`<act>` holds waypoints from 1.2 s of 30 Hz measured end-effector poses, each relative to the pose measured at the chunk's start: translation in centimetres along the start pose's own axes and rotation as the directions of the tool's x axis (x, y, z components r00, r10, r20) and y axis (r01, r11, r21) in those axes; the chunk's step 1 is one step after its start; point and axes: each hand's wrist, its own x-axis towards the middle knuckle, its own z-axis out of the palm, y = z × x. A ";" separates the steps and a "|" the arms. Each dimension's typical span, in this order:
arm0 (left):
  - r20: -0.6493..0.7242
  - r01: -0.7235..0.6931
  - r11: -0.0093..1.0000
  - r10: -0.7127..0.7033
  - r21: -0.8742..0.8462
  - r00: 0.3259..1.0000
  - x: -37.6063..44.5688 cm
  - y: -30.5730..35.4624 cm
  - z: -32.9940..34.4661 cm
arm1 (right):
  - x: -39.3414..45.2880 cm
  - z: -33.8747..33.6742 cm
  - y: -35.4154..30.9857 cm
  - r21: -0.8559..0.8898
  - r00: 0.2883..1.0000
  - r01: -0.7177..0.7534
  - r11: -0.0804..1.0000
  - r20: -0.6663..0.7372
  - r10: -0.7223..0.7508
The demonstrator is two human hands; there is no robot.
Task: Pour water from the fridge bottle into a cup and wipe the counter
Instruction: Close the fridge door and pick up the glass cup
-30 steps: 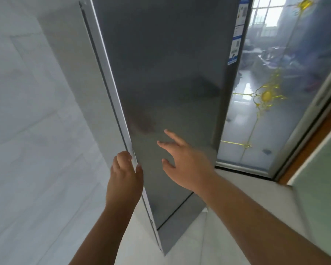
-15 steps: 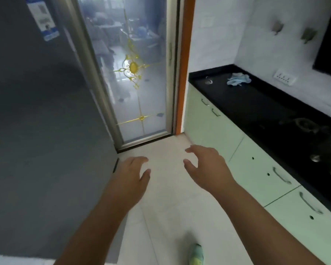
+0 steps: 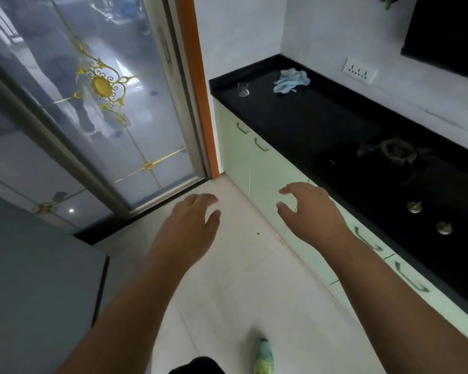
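Over the pale floor tiles [image 3: 227, 279] both hands hang in the air with nothing in them; the left hand [image 3: 189, 228] has its fingers loosely bent and its thumb out to the side, and the right hand [image 3: 311, 211] is spread in a slack claw, fingers apart, touching nothing; the two are near each other but apart. Well beyond the right hand and a little to its left, at the far end of the black counter [image 3: 308, 122], sits a clear glass cup [image 3: 243, 89], hard to make out against the dark top; just to the right of it, still far ahead of the right hand, lies a crumpled light blue cloth [image 3: 291, 81]. Directly to the right of the right hand the counter carries a gas burner [image 3: 392, 152] and round knobs [image 3: 414, 207]; below the same hand run the pale green cabinet fronts [image 3: 257, 168] with their handles. Left of and below the left hand stands the grey fridge door [image 3: 38, 279], closed as far as I can see; ahead of that hand is a glass door [image 3: 100, 103] with gold ornament. Near the bottom edge, between the forearms, a foot in a green sock [image 3: 263, 356] rests on the tiles.
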 end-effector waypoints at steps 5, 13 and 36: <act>0.004 0.002 1.000 -0.002 -0.005 1.000 6.7 -1.7 -0.7 | 6.5 0.8 -1.4 -0.025 0.998 0.030 0.999 0.049 -0.028; 0.084 -0.053 0.999 0.053 0.003 0.995 21.3 -6.8 -2.6 | 18.4 3.2 -5.4 -0.066 0.995 -0.021 0.998 0.092 0.027; 0.329 -0.123 0.985 0.076 0.122 0.941 58.6 -10.1 0.5 | 52.3 5.2 -4.6 0.141 0.955 -0.282 0.949 0.139 0.263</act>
